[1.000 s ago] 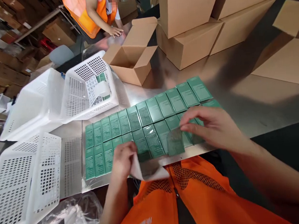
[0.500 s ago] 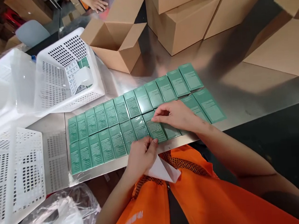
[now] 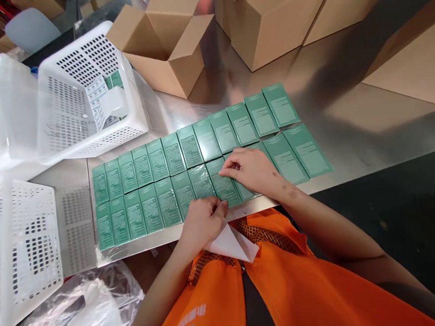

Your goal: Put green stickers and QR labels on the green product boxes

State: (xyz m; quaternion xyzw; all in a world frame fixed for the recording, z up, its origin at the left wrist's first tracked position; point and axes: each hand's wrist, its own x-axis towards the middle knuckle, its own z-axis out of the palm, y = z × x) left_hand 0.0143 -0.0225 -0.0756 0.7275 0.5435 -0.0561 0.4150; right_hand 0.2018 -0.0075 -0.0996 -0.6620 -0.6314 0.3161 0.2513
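Two rows of small green boxes [image 3: 172,153] lie side by side on a metal table, printed panels facing up. My left hand [image 3: 202,221] is closed at the table's near edge, gripping a folded sheet of white paper [image 3: 233,242] that hangs below it. Its thumb and fingertips are close to the lower end of a green box in the front row. My right hand [image 3: 253,173] rests over the front row, thumb and forefinger pinched together above that same box. Anything between those fingertips is too small to make out. The hand covers parts of the neighbouring boxes.
White perforated baskets [image 3: 89,92] stand at the left, one holding green boxes and printed sheets. An open carton [image 3: 166,62] sits behind the rows, with larger cartons [image 3: 278,24] at the back right. Clear plastic wrapping [image 3: 97,310] lies below the table at left.
The view has shifted slightly, moving the baskets and cartons up in the picture. Both hands keep nearly the same pose over the boxes. Another person's hand at the top has mostly left view.
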